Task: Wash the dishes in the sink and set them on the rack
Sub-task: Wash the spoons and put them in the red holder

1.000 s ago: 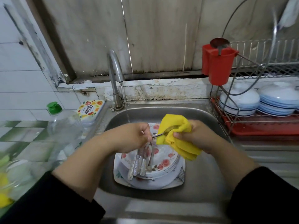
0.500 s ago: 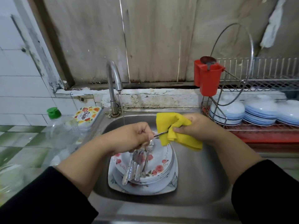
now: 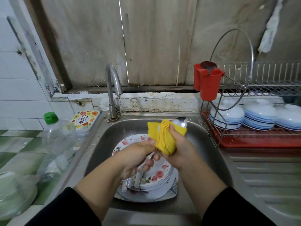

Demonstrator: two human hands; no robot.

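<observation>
In the head view, a steel sink (image 3: 206, 154) fills the centre of the frame, with a thin stream of water falling from the curved tap (image 3: 112, 82) at upper centre onto the dishes below. A stack of flowered plates (image 3: 160, 175) sits in the basin on a larger white square plate (image 3: 146, 195), at lower centre.

The left hand (image 3: 136, 156) is over the plates, fingers curled tight round a bundle of metal cutlery (image 3: 132, 180) whose handles hang down across the stack. The right hand (image 3: 180, 149), just right of it and touching it, has its fingers and thumb closed round a folded yellow cloth (image 3: 162, 137). The cloth is wrapped about the stem of a spoon (image 3: 181, 121), whose bowl sticks out above the cloth toward the back of the sink. Both forearms come up from the bottom edge in black sleeves.

At right of the frame stands the wire dish rack (image 3: 260, 88) on a red tray (image 3: 260, 143), holding upturned stacks of blue-and-white bowls (image 3: 260, 115). A red cutlery holder (image 3: 207, 82) hangs on the rack's near corner with a dark ladle in it.

At left, on the green-tiled counter, are a clear plastic bottle with a green cap (image 3: 58, 137) and, beside the tap, a printed tub (image 3: 85, 121). A blurred glass object occupies the lower left corner.
</observation>
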